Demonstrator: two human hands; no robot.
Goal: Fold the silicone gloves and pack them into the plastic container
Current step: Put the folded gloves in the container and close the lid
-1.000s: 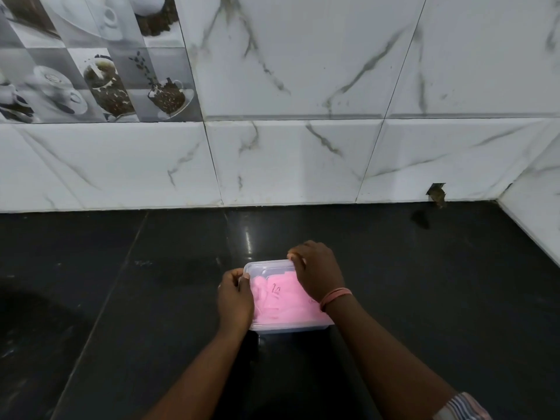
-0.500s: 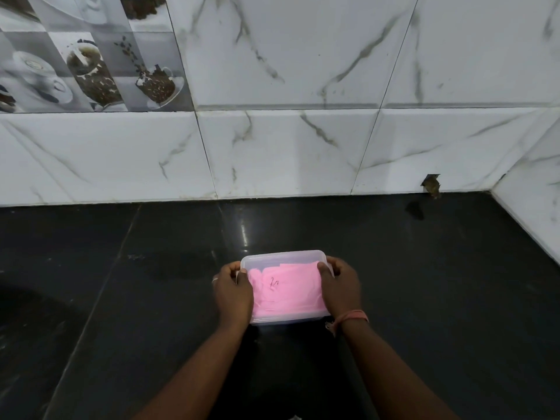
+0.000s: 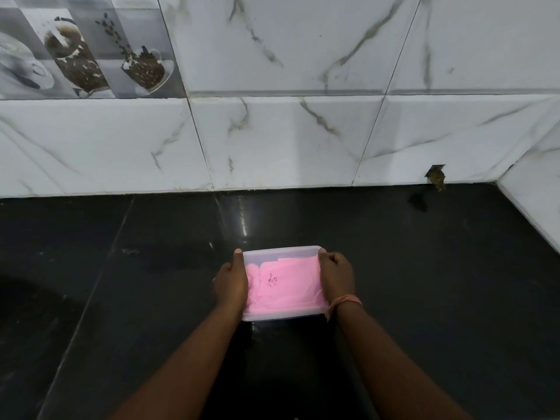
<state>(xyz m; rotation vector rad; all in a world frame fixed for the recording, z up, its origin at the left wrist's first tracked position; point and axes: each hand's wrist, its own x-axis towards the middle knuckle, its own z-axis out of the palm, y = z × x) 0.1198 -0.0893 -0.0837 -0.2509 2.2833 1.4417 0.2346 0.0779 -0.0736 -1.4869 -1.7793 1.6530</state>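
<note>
A clear plastic container (image 3: 280,253) rests on the black counter, straight ahead and close to me. Folded pink silicone gloves (image 3: 285,283) fill it, with a small dark mark on the top layer. A translucent lid seems to cover it, though I cannot be sure. My left hand (image 3: 231,281) grips the container's left side, thumb at the far left corner. My right hand (image 3: 336,274) grips the right side, fingers curled over the far right corner. A pink thread band circles my right wrist.
The glossy black counter (image 3: 424,283) runs back to a white marble-tiled wall (image 3: 288,140) and meets a side wall at the far right. A small chipped hole (image 3: 436,177) sits at the wall's base on the right. Coffee-cup picture tiles (image 3: 85,47) are at upper left.
My right hand has come off the top of the container and now holds its right side. Both hands stay on the sides, and the container barely shifts.
</note>
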